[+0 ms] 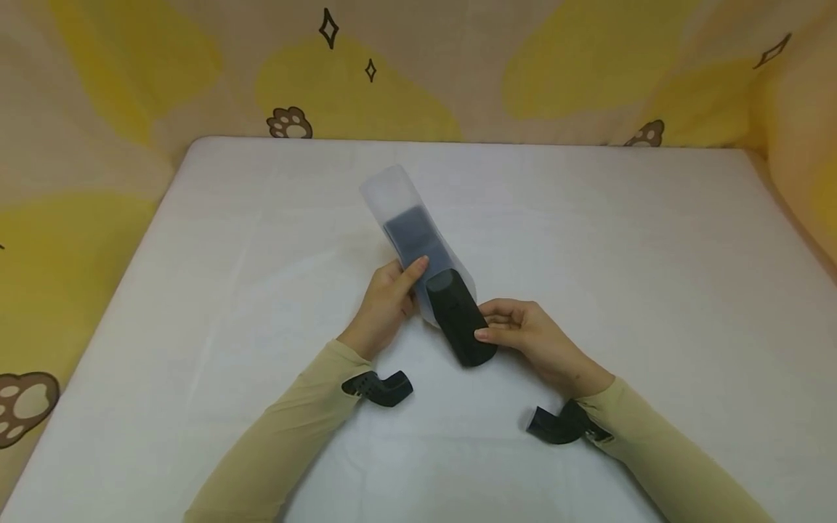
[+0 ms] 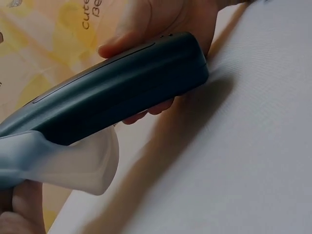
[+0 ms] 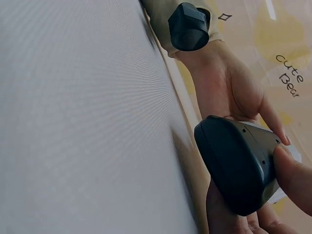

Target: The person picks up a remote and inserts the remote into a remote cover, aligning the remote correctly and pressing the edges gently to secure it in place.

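Near the middle of the table, my left hand (image 1: 382, 309) grips a frosted clear plastic sleeve (image 1: 391, 187), thumb on top. Inside its middle shows a dark blue-grey rectangular shape (image 1: 417, 236). My right hand (image 1: 532, 338) pinches the near end of a long black plastic device (image 1: 461, 319), thumb on its upper face. The device overlaps the sleeve's near end and sticks out past it. Whether it joins the dark shape inside, I cannot tell. In the right wrist view the black device (image 3: 231, 165) shows a blunt end and small dots.
A white-covered table (image 1: 229, 305) lies beneath, its far edge against a yellow patterned cloth (image 1: 418, 80). The cloth also rises at left and right. Black camera mounts (image 1: 386, 388) sit on both wrists over light green sleeves (image 1: 281, 436).
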Motion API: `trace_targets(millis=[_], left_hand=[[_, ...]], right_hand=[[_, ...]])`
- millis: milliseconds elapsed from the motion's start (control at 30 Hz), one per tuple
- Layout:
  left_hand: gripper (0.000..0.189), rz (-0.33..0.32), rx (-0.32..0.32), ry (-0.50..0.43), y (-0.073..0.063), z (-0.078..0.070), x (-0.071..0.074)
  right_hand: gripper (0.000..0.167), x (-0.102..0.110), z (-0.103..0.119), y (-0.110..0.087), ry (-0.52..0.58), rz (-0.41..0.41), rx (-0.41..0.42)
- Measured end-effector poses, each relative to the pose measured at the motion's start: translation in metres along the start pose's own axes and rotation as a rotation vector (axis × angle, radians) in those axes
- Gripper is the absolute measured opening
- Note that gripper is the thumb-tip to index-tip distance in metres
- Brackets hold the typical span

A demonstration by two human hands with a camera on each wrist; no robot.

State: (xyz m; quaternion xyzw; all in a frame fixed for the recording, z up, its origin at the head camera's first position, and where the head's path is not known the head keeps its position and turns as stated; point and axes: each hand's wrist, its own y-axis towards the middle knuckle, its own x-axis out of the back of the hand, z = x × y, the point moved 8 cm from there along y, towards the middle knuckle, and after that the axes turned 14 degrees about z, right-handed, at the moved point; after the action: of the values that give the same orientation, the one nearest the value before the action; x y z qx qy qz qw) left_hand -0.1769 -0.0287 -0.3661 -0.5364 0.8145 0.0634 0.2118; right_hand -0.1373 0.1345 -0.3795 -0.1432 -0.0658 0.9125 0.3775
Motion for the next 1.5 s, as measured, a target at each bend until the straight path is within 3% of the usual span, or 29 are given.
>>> trace_targets(millis=[333, 800, 1100, 1200, 1367, 1500], left_hand=[[0.017, -0.019, -0.048, -0.03, 0.0, -0.011, 0.009], [0.015, 0.033, -0.032, -0.062, 0.001, -0.004, 0.001], [0.051, 0.075, -0.049, -0.066, 0.002, -0.002, 0.0], [0.049, 0.068, -0.044, -0.054, 0.001, -0.001, 0.0], [0.021, 0.068, -0.028, -0.034, 0.0, -0.002, -0.001], [0.015, 0.073, -0.025, -0.019, 0.0, -0.003, -0.002]], right_hand=[[0.035, -0.002, -0.005, 0.001, -0.032, 0.026, -0.074], [0.036, 0.001, -0.006, -0.001, -0.032, 0.004, -0.07], [0.036, 0.0, -0.005, -0.002, -0.024, 0.004, -0.06], [0.036, 0.001, -0.005, -0.002, -0.025, 0.005, -0.057], [0.036, 0.0, -0.005, -0.001, -0.022, 0.005, -0.05], [0.035, 0.0, -0.004, -0.001, -0.018, 0.003, -0.046]])
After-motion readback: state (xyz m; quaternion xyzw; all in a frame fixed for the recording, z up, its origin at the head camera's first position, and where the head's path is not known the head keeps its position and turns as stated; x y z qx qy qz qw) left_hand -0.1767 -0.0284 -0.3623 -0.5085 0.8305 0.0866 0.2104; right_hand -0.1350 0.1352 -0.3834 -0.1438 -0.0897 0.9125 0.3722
